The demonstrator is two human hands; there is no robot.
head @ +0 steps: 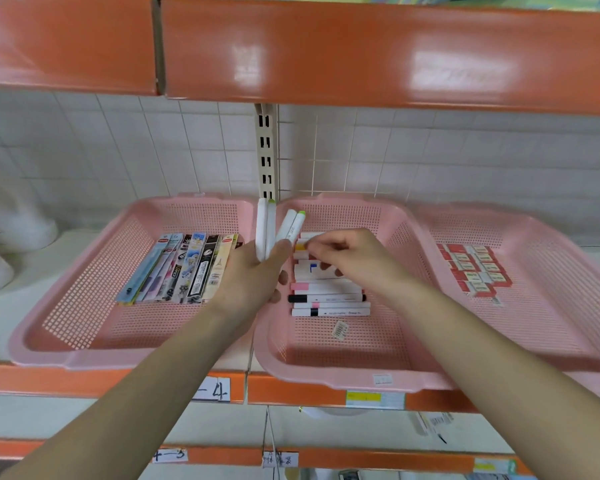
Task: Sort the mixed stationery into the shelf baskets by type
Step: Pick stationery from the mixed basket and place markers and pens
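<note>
Three pink mesh baskets sit side by side on the shelf. The left basket holds a row of packaged pens. The middle basket holds white markers with coloured caps, laid in a stack. The right basket holds red-and-white erasers. My left hand grips a bunch of white markers with green caps, pointing up between the left and middle baskets. My right hand rests on the markers at the back of the middle basket, fingers curled around one.
An orange upper shelf hangs close overhead. A slotted upright stands against the tiled wall behind the baskets. A loose barcode sticker lies in the middle basket. White objects stand at the far left. Labelled orange shelf edges run below.
</note>
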